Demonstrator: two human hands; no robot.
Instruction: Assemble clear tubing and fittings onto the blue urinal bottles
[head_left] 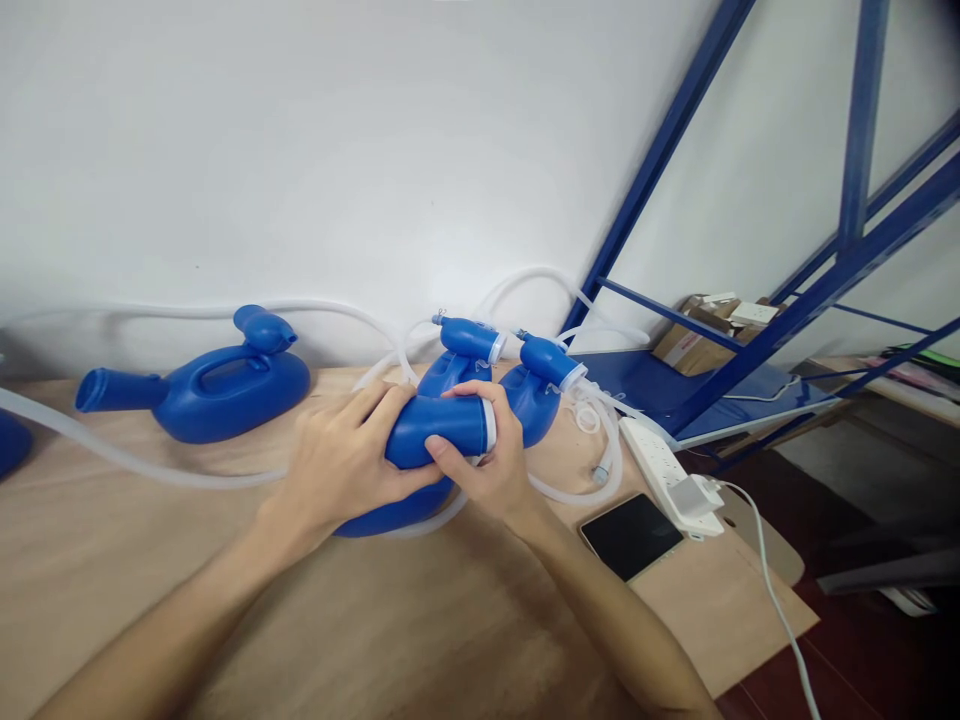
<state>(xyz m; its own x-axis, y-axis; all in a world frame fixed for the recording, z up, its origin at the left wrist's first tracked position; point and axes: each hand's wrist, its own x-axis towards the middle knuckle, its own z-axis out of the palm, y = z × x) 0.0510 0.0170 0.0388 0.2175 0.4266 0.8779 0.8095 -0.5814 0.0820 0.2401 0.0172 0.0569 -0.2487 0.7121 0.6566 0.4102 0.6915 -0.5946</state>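
Note:
A blue plastic bottle (435, 432) lies between my hands, its wide neck pointing right with a white ring at the mouth. My left hand (341, 455) is wrapped round the neck's left part. Around the white-ringed end close the thumb and fingers of my right hand (491, 450). The bottle's lower body is partly hidden under my left hand. Just behind stand two similar blue bottles (469, 340) (551, 362) with white-rimmed necks. Another blue bottle (232, 390) with an open neck and a handle lies at the left.
Clear tubing (150, 470) runs across the wooden table (300, 620). A black-screened phone (631, 536) and a white power strip (667, 480) with a plugged-in adapter are at the right. Beyond stands a blue metal rack (660, 160) with a cardboard box (694, 335).

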